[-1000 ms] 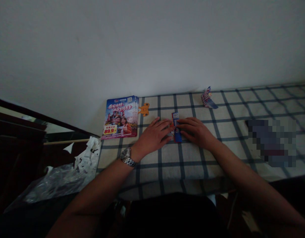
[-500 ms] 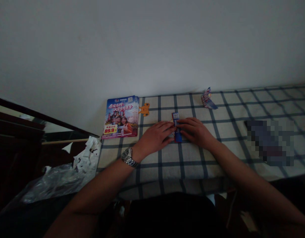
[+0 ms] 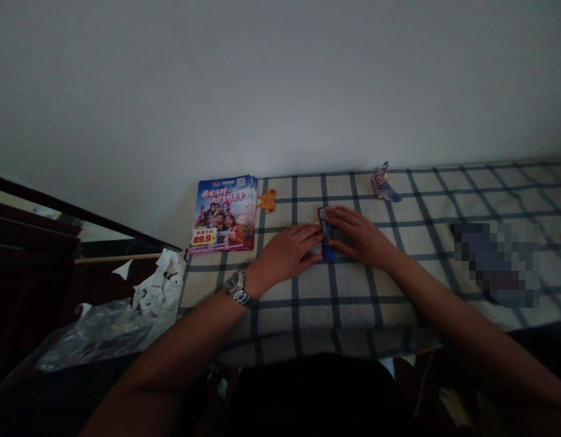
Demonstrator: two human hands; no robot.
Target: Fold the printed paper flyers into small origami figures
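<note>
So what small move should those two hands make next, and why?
I'd suggest pressing the right fingers lengthwise along the narrow, folded-looking paper strip, probably to flatten it. The strip lies on the checked cloth, with the left fingers at its left side, seemingly able to steady it, and the right fingers at its other side.

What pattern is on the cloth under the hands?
Dark blue-grey checks on a pale ground; the cloth shows best in the head view.
</note>
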